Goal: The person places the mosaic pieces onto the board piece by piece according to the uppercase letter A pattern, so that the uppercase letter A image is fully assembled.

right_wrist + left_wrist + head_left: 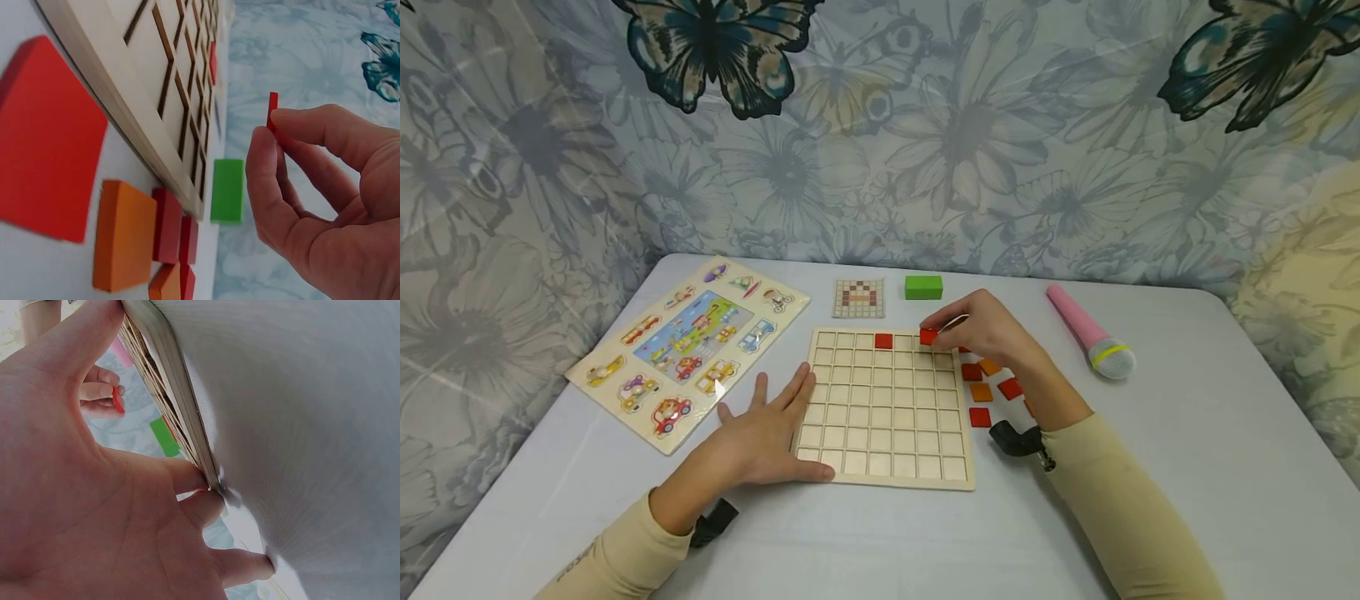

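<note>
A pale wooden grid board [881, 417] lies on the white table, with one red tile [883, 341] set in its far row. My left hand [760, 442] is spread along the board's left side, its straight fingers at that edge and its thumb at the near left corner. Above the far right part of the grid, my right hand [988, 329] pinches a red square tile [272, 107] between thumb and fingers. In the right wrist view the held tile stands on edge, clear of the board. Loose red tiles [980, 417] and orange tiles [981, 392] lie by the board's right edge, partly behind my right forearm.
Beyond the board are a small pattern card [859, 298] and a green block [923, 287]. A pink toy microphone [1084, 325] lies at the right. The picture puzzle board [692, 342] sits at the left, close to my left fingers. A patterned cloth wall [970, 167] borders the table's back.
</note>
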{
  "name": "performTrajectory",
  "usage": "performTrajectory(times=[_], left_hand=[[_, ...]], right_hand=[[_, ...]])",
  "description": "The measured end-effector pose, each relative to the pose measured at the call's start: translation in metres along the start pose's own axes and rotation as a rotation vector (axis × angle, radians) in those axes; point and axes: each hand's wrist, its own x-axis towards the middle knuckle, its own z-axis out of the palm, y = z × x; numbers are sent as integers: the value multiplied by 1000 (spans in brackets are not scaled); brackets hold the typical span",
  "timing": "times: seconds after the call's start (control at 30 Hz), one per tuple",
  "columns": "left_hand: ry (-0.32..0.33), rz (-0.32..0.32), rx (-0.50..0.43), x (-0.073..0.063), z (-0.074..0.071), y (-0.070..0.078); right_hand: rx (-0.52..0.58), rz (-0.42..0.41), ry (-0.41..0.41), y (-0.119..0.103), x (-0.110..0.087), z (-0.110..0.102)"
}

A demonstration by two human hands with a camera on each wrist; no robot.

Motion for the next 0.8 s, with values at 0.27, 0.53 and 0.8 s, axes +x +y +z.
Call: performTrajectory(times=[0.27,0.53,0.8], left_hand=[[0,-3,6,1,-3,0],[-2,3,13,2,-4,-1],[-6,3,1,1,0,-1]], right_hand=[[-34,-31,-10,-8,2,9],[-28,-19,-41,-11,4,19],[-47,-42,-77,-8,6,28]])
